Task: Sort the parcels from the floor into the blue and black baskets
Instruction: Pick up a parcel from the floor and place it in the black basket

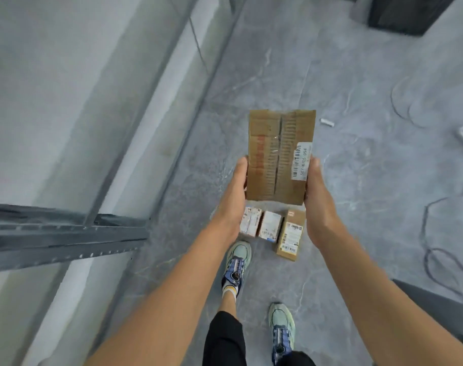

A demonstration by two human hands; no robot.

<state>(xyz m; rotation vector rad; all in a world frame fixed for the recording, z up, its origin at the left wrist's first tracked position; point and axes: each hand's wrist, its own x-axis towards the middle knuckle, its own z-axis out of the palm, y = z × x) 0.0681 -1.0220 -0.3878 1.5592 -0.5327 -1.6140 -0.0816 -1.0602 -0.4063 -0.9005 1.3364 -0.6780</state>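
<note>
I hold a brown cardboard parcel (272,157) with clear tape and a white barcode label in the air at the centre of the view. My left hand (234,196) grips its left edge and my right hand (320,202) grips its right edge. Below it, three small parcels lie side by side on the grey floor: a white-labelled one (250,221), a white one (270,226) and a longer brown one (289,236). A black basket (407,14) stands at the top right. No blue basket is in view.
A dark metal shelf frame (61,236) juts in from the left beside a pale wall. Black cables (433,249) loop over the floor at the right. A small white object (327,122) lies beyond the parcel. My feet (238,262) stand just before the small parcels.
</note>
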